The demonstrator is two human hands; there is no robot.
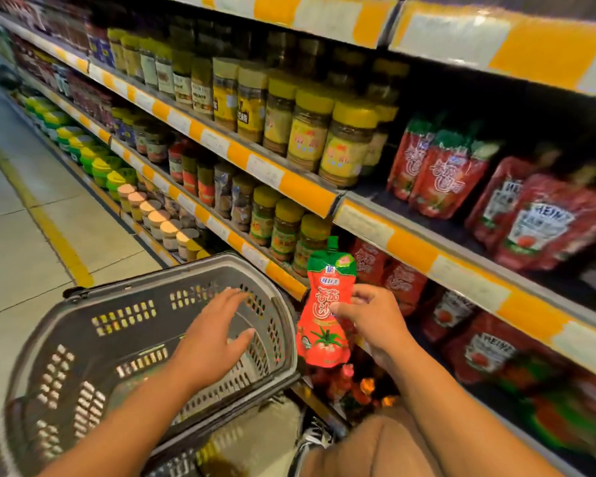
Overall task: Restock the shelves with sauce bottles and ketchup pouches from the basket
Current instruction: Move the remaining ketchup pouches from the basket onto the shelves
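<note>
A red ketchup pouch (326, 306) with green top and tomato picture hangs upright, at three o'clock beside the grey slotted basket (83, 315), before the pouch shelves (468, 270).

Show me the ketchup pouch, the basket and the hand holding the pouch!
ketchup pouch (326, 304), head view, red front above the tomato picture
basket (200, 266), head view, far rim
right hand (372, 318), head view, back of hand

- The right hand (369, 318) covers part of the right side of the ketchup pouch (326, 304) it pinches.
- The basket (83, 325) runs off the bottom edge, and the left hand (214, 339) hides part of its inside.
- The Heinz pouches (537, 225) at far right are smeared by blur and cut by the frame edge.
- Labels on the yellow-lidded jars (348, 142) are too blurred to read.
</note>
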